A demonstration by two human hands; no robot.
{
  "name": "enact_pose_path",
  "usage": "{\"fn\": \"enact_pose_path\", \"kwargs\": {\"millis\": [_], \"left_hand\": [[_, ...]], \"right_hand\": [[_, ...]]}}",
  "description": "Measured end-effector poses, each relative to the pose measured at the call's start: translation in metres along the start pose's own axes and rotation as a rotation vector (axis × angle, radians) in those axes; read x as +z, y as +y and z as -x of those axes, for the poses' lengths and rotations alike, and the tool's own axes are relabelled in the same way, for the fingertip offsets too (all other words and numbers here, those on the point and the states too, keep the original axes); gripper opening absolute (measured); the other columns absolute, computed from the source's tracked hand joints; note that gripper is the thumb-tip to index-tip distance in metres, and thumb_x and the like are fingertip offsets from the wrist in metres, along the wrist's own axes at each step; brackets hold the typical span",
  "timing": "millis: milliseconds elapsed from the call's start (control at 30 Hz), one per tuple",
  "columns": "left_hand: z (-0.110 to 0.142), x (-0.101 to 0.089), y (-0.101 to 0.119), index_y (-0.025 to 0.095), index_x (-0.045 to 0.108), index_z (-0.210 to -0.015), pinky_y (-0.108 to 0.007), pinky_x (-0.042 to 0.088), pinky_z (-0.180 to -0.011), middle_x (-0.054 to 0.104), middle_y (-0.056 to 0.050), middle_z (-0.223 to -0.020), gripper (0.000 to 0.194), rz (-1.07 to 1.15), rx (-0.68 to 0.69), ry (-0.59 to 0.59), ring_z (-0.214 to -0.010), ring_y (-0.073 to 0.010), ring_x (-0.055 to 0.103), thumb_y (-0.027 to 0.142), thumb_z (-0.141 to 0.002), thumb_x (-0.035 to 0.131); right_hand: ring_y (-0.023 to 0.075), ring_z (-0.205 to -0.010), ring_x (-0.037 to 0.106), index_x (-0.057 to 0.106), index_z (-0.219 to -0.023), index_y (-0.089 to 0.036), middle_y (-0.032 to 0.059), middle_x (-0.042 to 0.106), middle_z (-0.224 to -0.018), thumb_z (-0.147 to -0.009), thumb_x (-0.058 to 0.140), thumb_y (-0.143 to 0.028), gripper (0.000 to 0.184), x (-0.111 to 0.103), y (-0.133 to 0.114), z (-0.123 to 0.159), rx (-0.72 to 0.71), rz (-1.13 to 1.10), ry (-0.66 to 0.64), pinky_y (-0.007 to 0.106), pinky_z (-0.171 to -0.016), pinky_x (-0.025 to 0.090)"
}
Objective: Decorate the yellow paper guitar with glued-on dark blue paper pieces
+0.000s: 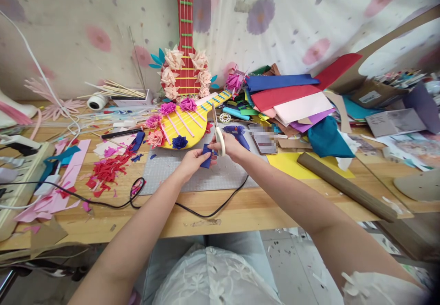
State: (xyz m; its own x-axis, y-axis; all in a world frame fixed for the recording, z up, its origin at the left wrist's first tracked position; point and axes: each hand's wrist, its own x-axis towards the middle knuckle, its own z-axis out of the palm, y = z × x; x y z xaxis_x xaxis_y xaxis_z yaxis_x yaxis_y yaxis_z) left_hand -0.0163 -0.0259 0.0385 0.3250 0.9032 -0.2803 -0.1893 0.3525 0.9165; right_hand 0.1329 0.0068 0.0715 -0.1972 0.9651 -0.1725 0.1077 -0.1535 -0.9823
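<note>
Over the grey cutting mat, my left hand pinches a small piece of dark blue paper. Scissors with white handles are in my right hand, their blades pointing up and away from the paper. The fingertips of both hands meet near the paper's edge. Just beyond lies a yellow paper lute with pink strings, pink paper flowers and one dark blue flower. A blue glue gun rests right behind my right hand.
Red paper scraps lie at left near a power strip. A black cable crosses the table's front. Coloured paper sheets, a phone and a brown roll are at right. A red paper guitar stands behind.
</note>
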Motion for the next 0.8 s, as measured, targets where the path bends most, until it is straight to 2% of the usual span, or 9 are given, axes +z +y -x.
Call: {"fn": "enact_pose_path", "kwargs": {"millis": [233,400,600,700,800], "left_hand": [[0.002,0.002,0.000,0.009,0.062,-0.091,-0.026,0.053,-0.062,0.072,-0.011,-0.087,0.020,-0.048,0.013,0.026,-0.069,-0.0161,0.068,0.019,-0.073,0.067],[0.004,0.001,0.002,0.010,0.061,-0.094,-0.024,0.054,-0.060,0.072,-0.010,-0.087,0.024,-0.051,0.036,0.017,-0.069,-0.0152,0.068,0.018,-0.072,0.068],[0.004,0.002,-0.003,0.011,0.060,-0.094,-0.027,0.053,-0.060,0.071,-0.009,-0.086,0.024,-0.073,0.028,0.093,-0.064,-0.0147,0.067,0.020,-0.073,0.065],[0.003,0.000,-0.008,0.012,0.063,-0.090,-0.029,0.052,-0.064,0.071,-0.007,-0.085,0.022,-0.175,0.107,0.136,-0.070,-0.0167,0.067,0.023,-0.071,0.065],[0.003,-0.005,-0.010,0.015,0.068,-0.080,-0.031,0.049,-0.075,0.069,-0.004,-0.084,0.015,-0.373,0.286,0.227,-0.082,-0.0183,0.064,0.023,-0.068,0.066]], "right_hand": [[0.0088,-0.051,0.050,0.049,-0.068,-0.016,-0.0035,0.056,-0.059,-0.045,0.075,-0.023,0.036,0.001,0.001,-0.001,0.000,-0.023,-0.009,0.022,-0.047,0.037],[0.0082,-0.050,0.047,0.049,-0.069,-0.016,-0.0047,0.054,-0.056,-0.045,0.077,-0.025,0.038,0.002,0.005,-0.003,0.025,-0.041,0.010,0.022,-0.046,0.036],[0.0072,-0.048,0.045,0.050,-0.067,-0.016,-0.0045,0.054,-0.053,-0.043,0.079,-0.024,0.038,0.005,0.007,-0.004,0.063,-0.048,0.048,0.021,-0.045,0.034],[0.0074,-0.045,0.044,0.050,-0.066,-0.016,-0.0052,0.051,-0.048,-0.044,0.079,-0.025,0.038,0.005,0.010,-0.005,0.100,-0.064,0.041,0.021,-0.043,0.033],[0.0080,-0.046,0.046,0.050,-0.066,-0.016,-0.0044,0.052,-0.049,-0.044,0.080,-0.024,0.038,0.005,0.011,-0.006,0.110,-0.075,0.009,0.021,-0.043,0.034]]}}
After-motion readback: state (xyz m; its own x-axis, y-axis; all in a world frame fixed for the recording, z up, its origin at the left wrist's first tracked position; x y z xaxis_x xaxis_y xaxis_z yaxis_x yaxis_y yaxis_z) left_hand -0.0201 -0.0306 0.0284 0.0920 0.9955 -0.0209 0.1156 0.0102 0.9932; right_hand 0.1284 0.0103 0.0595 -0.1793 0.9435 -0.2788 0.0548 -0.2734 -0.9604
